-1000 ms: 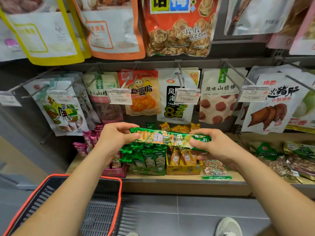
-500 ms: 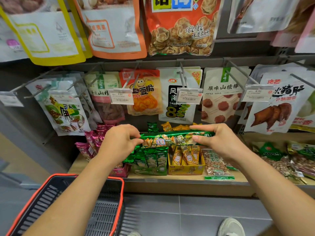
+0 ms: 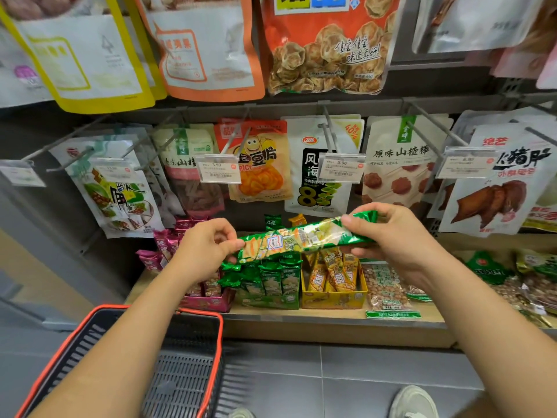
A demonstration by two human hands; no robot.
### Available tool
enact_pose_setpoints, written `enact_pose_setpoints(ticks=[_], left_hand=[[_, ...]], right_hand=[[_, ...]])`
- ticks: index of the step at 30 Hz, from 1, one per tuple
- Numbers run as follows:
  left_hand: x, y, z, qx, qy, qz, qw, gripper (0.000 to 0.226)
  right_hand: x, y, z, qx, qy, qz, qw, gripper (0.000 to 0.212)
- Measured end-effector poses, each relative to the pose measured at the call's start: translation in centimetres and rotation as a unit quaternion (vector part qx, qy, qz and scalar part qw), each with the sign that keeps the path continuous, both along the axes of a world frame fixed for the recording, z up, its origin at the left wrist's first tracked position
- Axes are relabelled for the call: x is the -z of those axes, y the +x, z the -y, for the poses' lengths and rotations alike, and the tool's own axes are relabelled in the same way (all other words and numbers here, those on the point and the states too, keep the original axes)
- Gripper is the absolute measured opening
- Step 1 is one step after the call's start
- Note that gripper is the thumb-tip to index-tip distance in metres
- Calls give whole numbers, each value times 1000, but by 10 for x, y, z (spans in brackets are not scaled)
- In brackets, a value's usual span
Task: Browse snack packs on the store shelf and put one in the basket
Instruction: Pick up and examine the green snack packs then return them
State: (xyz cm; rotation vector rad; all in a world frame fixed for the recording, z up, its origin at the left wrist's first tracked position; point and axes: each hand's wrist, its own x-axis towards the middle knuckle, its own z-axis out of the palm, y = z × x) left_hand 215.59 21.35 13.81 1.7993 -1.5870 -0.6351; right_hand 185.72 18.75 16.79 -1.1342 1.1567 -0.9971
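Left hand, right hand pinch ends of pack; pack since lifted, right end now higher, held above shelf. Still inspecting; basket waits near left, below.

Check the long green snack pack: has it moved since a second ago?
Yes. Judged against the yellow display box, the green snack pack has tilted: right end up toward the 5.90 price tag, left end down.
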Motion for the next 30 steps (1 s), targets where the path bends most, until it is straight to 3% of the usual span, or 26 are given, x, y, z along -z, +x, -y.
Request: enact_pose_setpoints(ticks=[5, 10, 14, 19, 22, 24, 27, 30], left_hand=[[-1, 3, -1, 22, 37, -81, 996, 16], [2, 7, 0, -9, 46, -8, 999, 15], [7, 9, 4, -17, 48, 33, 998, 14], [15, 10, 12, -6, 38, 89, 995, 14], [17, 8, 20, -30, -4, 11, 999, 13], [19, 4, 27, -32, -18, -6, 999, 12], [28, -4, 40, 1, -35, 73, 997, 23], [40, -14, 56, 32, -48, 164, 985, 33]], right_hand=[[1, 7, 1, 51, 0, -2, 999, 35], [-5, 12, 1, 74, 71, 172, 980, 16], [-9, 14, -1, 43, 60, 196, 978, 19], [-11, 12, -7, -28, 26, 120, 992, 28], [-11, 12, -11, -31, -17, 32, 999, 19], [-10, 13, -16, 0, -127, -47, 991, 17], [-9, 12, -25, 56, -338, -200, 918, 17], [-7, 17, -30, 72, -448, -281, 846, 21]])
